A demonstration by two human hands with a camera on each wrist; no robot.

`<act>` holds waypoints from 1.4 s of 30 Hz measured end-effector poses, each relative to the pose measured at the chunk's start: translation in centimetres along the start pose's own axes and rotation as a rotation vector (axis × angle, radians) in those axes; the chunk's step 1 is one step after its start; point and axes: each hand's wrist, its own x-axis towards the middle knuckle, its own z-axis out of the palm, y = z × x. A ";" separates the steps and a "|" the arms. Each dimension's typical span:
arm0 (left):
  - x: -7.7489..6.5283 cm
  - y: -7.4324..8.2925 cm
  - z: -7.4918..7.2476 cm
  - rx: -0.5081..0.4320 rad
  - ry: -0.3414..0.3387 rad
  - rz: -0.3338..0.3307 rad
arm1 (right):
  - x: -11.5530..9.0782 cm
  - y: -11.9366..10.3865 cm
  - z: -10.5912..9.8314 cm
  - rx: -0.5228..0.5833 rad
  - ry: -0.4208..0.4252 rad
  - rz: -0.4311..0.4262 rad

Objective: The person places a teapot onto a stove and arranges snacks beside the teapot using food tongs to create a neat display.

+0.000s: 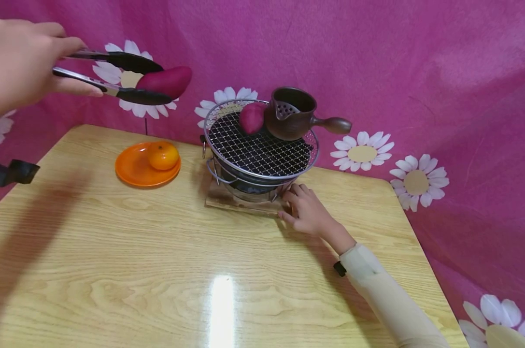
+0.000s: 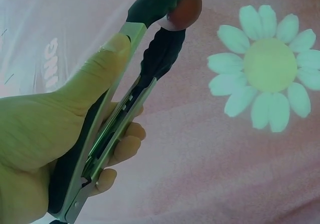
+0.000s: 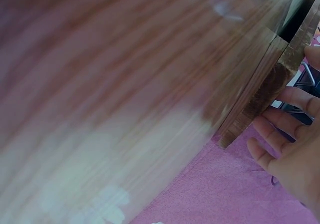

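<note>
My left hand (image 1: 23,67) holds a pair of tongs (image 2: 95,134) with metal arms and black tips, raised at the upper left. Between the tips is a dark red sweet potato (image 1: 171,82), held up in the air before the backdrop. My right hand (image 1: 305,210) grips the right end of the wooden board (image 1: 240,207) under a round tabletop grill (image 1: 262,150), its fingers bent at the board's edge (image 3: 275,82). On the wire mesh sit another sweet potato (image 1: 251,118) and a dark brown clay pot (image 1: 290,116) with a side handle.
Left of the grill, an orange plate (image 1: 132,176) bears an orange citrus fruit (image 1: 163,155). All stand toward the back of a light wooden table (image 1: 158,270). A pink cloth (image 1: 375,63) with white daisies hangs behind and at the sides.
</note>
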 end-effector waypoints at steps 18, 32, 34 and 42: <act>0.9 2.5 -1.7 0.050 -0.063 -0.002 | 0.1 -0.1 -0.1 -0.004 0.002 -0.008; 2.0 4.5 -1.8 0.043 -0.144 0.041 | 0.0 -0.1 -0.1 0.001 0.013 -0.020; 2.2 4.7 -1.6 0.038 -0.159 0.055 | 0.0 -0.1 -0.1 0.003 0.012 -0.018; 2.8 5.4 -1.2 0.007 -0.172 0.091 | 0.0 -0.2 -0.1 0.004 0.024 -0.038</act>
